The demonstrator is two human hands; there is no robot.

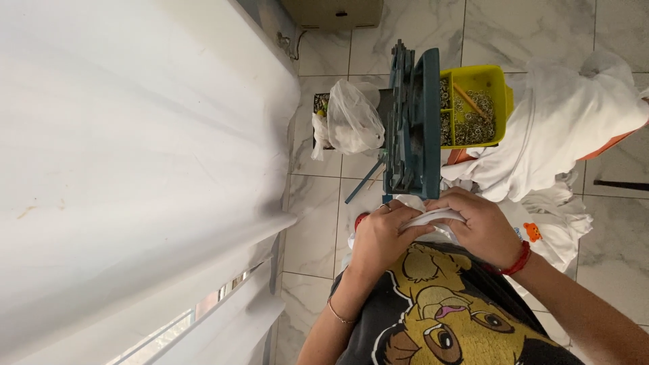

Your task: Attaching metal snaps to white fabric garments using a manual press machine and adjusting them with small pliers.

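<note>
Both hands are on a piece of white fabric (433,217), folded or bunched thin, held just below the base of a blue-grey press machine (412,122). My left hand (382,236) has its fingers curled over the near edge of the fabric, gripping it; a ring shows on one finger and a thin bracelet on the wrist. My right hand (483,226) is clamped on the other end of the same fabric, fingers bent down over it, with a red cord bracelet (519,259) at the wrist. The fabric looks plain white and soft, and its far edge is touching or tucked under the machine; I can't tell which.

Containers: a yellow plastic tray (499,84) sits just beside the machine and holds loose small metal rings, plus a stick-like tool lying across them. A white plastic bag (351,122) hangs on the machine's other side; its contents aren't visible.

A pile of white garments (554,135) lies near the tray, one with a small orange print. The floor (318,216) is white marble-look tile. A white curtain (135,169) fills the left side. A cardboard box (331,12) is at the top edge.
</note>
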